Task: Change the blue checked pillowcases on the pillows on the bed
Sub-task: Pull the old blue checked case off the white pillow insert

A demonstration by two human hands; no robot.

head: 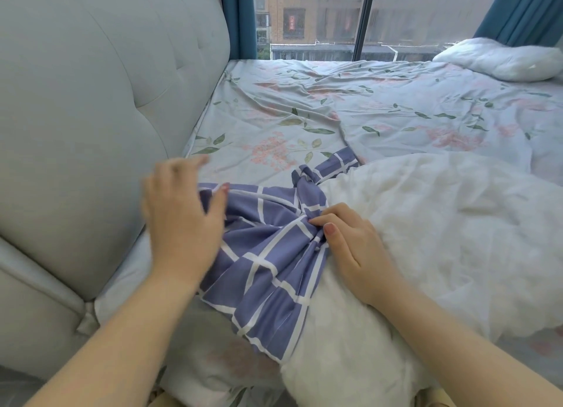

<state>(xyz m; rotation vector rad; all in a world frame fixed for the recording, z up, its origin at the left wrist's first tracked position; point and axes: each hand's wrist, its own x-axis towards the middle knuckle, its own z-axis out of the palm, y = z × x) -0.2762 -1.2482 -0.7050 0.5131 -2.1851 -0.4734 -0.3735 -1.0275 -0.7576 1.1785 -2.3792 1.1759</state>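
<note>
A blue checked pillowcase (268, 254) lies bunched up at one end of a bare white pillow (426, 239) near the front of the bed. My right hand (350, 245) rests on the pillow and pinches a gather of the checked cloth between fingers and thumb. My left hand (182, 217) is blurred, fingers spread, over the left edge of the pillowcase beside the headboard; it grips nothing that I can see. A second bare white pillow (502, 59) lies at the far right corner of the bed.
The floral sheet (335, 108) covers the mattress, rumpled in the middle. A padded grey headboard (100, 102) runs along the left. Behind the bed are a large window (335, 19) and teal curtains (524, 7).
</note>
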